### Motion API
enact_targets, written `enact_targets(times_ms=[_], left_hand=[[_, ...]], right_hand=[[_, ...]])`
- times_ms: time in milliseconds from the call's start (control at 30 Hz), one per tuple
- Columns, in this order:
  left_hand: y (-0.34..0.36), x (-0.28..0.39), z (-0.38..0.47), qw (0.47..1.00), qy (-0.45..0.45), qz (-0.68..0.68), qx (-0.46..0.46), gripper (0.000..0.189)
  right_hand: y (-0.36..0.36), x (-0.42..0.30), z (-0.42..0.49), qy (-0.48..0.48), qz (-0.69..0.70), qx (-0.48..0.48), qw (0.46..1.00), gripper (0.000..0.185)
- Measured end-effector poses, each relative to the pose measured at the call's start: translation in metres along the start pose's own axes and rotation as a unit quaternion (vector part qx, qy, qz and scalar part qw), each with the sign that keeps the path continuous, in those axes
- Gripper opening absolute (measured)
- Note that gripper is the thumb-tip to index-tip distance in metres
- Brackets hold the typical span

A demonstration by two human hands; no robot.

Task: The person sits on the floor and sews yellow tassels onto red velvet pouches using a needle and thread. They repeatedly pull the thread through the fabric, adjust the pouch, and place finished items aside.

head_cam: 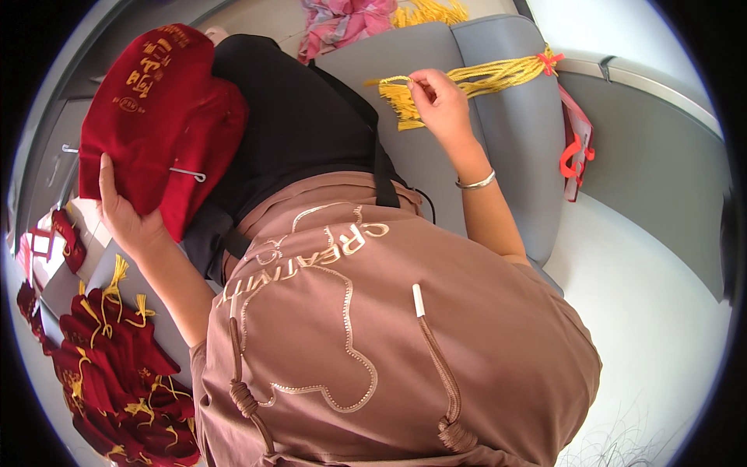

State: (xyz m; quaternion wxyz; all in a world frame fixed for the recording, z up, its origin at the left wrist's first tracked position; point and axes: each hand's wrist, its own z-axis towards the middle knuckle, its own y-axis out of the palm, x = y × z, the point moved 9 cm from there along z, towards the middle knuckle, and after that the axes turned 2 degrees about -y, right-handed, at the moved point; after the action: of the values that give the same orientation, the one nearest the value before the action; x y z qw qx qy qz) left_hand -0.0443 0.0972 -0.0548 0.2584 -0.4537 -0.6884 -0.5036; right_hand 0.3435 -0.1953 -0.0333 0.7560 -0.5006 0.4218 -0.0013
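Note:
My left hand (131, 219) holds the lower edge of dark red velvet pouches (146, 125), thumb underneath and one finger along the front. Gold writing is printed on the upper one. A thin metal rod with a looped end (189, 173) lies across the velvet; its far end is hard to make out. Over the grey padded seat, my right hand (440, 102) pinches the end of a yellow cord between thumb and finger. Beneath that hand lies a bundle of yellow tasselled cords (496, 76), tied at its far end with red ribbon (548, 61).
To my left, many dark red pouches with yellow drawstrings (117, 373) are heaped on a grey seat. A pink plastic bag (347, 26) and more yellow tassels (430, 13) lie beyond my legs. At the right stands a red-and-white paper bag (576, 146) beside the seat back.

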Motion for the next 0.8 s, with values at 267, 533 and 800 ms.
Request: enact_targets(times_ms=[267,533,800], left_hand=[[0.020,0.012,-0.030,0.990,0.035,0.130,0.043,0.020],[0.069,0.008,-0.054,0.980,-0.006,0.148,-0.135,0.022],[0.058,0.010,-0.057,0.977,-0.020,0.156,-0.146,0.022]], right_hand=[[0.015,-0.110,0.059,0.021,0.290,-0.044,0.956,0.008],[0.076,-0.268,0.103,-0.126,0.494,-0.181,0.841,0.011],[0.130,-0.314,0.093,-0.237,0.308,-0.243,0.889,0.012]])
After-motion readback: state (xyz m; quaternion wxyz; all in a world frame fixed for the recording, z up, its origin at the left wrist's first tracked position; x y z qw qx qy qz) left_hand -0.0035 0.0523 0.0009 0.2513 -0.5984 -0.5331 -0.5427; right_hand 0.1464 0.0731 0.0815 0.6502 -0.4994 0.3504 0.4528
